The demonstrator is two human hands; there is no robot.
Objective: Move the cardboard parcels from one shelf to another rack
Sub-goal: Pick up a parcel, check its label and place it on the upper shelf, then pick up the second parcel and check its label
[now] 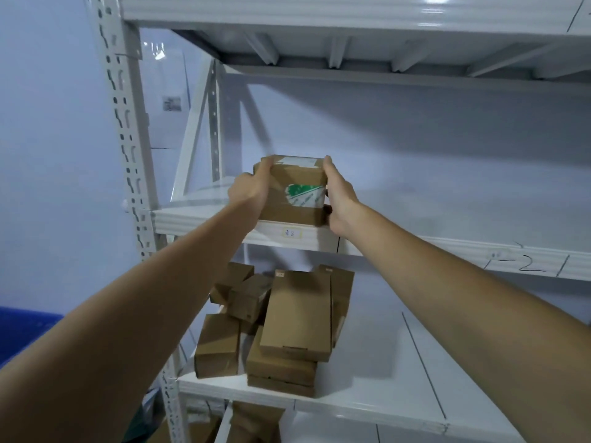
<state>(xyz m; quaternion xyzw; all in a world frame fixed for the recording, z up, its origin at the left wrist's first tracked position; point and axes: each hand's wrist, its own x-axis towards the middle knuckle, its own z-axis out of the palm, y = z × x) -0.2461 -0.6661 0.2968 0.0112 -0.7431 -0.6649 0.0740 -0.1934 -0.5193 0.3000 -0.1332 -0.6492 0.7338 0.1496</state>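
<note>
At the far left I see the blue bin (22, 330), then the rack post (128, 148). My left hand (249, 193) presses on the left side of the parcel (292, 190) and my right hand (340, 199) presses on its right side, so both hands grasp one parcel between them. The parcel sits at the front edge of the middle shelf (447, 247), and I cannot tell if its bottom already touches the shelf. Below, on the lower shelf (399, 378), a loose pile (275, 324) of parcels waits. I think the risk is here: the parcel is very near the edge, so if I let go too early it can tip forward and fall onto the pile.
</note>
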